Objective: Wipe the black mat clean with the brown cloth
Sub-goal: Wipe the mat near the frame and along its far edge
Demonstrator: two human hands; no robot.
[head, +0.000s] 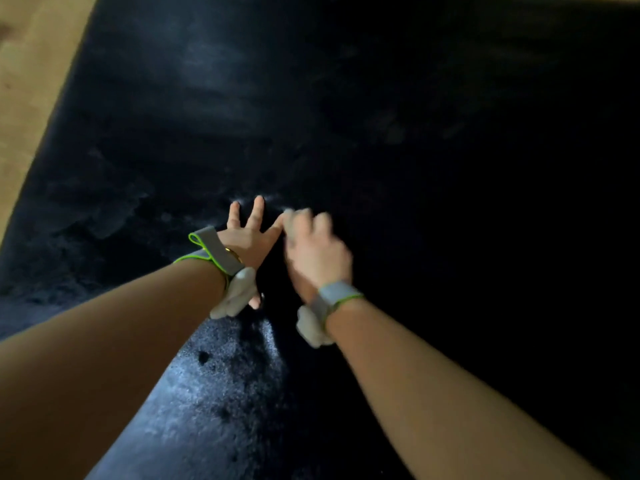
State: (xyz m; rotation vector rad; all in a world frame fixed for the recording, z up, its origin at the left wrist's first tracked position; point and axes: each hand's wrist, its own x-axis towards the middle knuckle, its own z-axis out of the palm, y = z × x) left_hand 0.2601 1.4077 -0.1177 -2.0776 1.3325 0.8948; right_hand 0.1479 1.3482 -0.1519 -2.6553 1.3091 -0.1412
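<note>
Mat: a black mat (415,133) is spread across nearly the whole view, and pale dusty smears are seen on its left and near parts.
Floor: a strip of light wooden floor (31,64) is seen along the mat's left edge.
Left hand: the left hand (247,237) is laid flat on the mat, fingers straight and spread; nothing is held in its grip.
Right hand: the right hand (317,251) is blurred, just beside the left and touching its forefinger; the fingers are curled downward, but whether anything is held in the grip cannot be told.
Cloth: the brown cloth cannot be made out.
Wrists: a grey strap with green edging (214,251) is worn on each wrist.
</note>
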